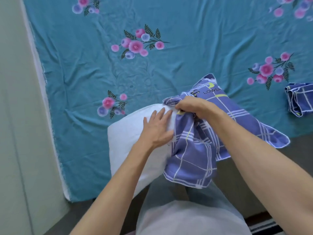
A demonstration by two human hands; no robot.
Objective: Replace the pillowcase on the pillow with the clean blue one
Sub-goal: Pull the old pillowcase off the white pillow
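Observation:
A white pillow (128,150) lies at the near edge of the bed, its left part bare. A blue checked pillowcase (191,160) covers its right part, bunched where it meets the bare white. My left hand (158,128) rests flat on the bare pillow, fingers straight. My right hand (191,106) grips a gathered fold of the pillowcase at its bunched edge. A second blue checked pillowcase (299,99), folded, lies on the bed at the far right.
A teal sheet with pink and blue flower prints (135,44) covers the bed. A pale wall or wardrobe (15,116) runs along the left side. Grey floor (245,167) shows below the bed edge, with a striped mat (264,228) at the bottom right.

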